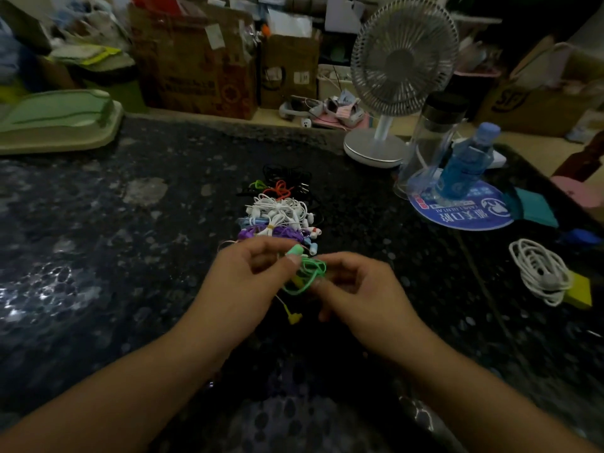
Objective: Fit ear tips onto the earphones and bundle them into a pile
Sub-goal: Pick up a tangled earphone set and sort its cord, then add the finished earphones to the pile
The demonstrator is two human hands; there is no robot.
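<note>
Both forearms are extended forward and angled inward, so that the hands are brought close together. The left hand (243, 276) is held with its fingers (291, 261) curled in a pinch; the right hand (358, 289) is likewise curled, thumb tucked.

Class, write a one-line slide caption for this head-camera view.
Both hands, left hand and right hand, hold green earphones before a pile of bundled earphones.

Round blue disc (464, 210) under the bottles, right side of table: white Chinese characters, upside down from this view, approx. "口腔" among them, plus a small Latin line too blurred to read. Cardboard box (536, 106) at far right: dark logo, probably "SF". Other labels illegible.
</note>
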